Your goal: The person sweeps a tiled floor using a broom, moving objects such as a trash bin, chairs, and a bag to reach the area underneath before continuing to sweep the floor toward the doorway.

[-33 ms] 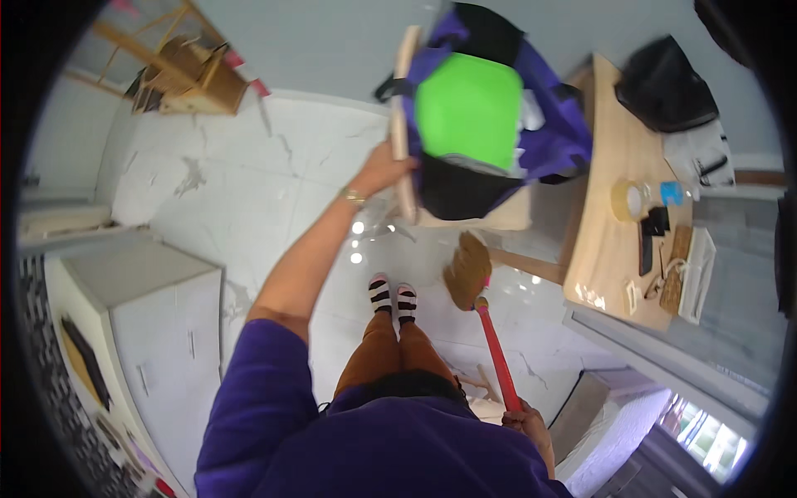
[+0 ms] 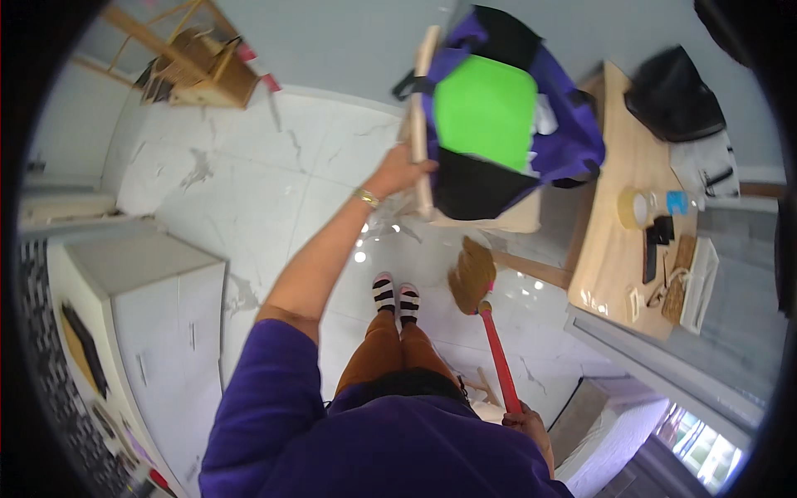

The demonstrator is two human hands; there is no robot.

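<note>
My left hand [image 2: 403, 172] is closed on the pale wooden back of a chair [image 2: 421, 116], with the arm stretched forward. On the chair sits an open purple and black bag [image 2: 477, 187] with a bright green flat item [image 2: 486, 110] and something white inside. My right hand [image 2: 529, 423], low at the right, is wrapped round the red handle of a broom [image 2: 501, 365]. The broom's tan bristles [image 2: 471, 274] point away from me, near the floor beside the chair; whether they touch it I cannot tell.
To the right stands a wooden table [image 2: 610, 257] with a roll of tape [image 2: 633, 207], a black bag [image 2: 677, 95] and small items. A white cabinet [image 2: 166, 332] is at the left. At the far left is a wooden shelf [image 2: 220, 83]. My sandalled feet [image 2: 394, 299] stand on marbled tiles.
The chair with the bag and my left hand have shifted slightly to the right in the picture. The whole view has shifted a little too. The broom stays in my right hand.
</note>
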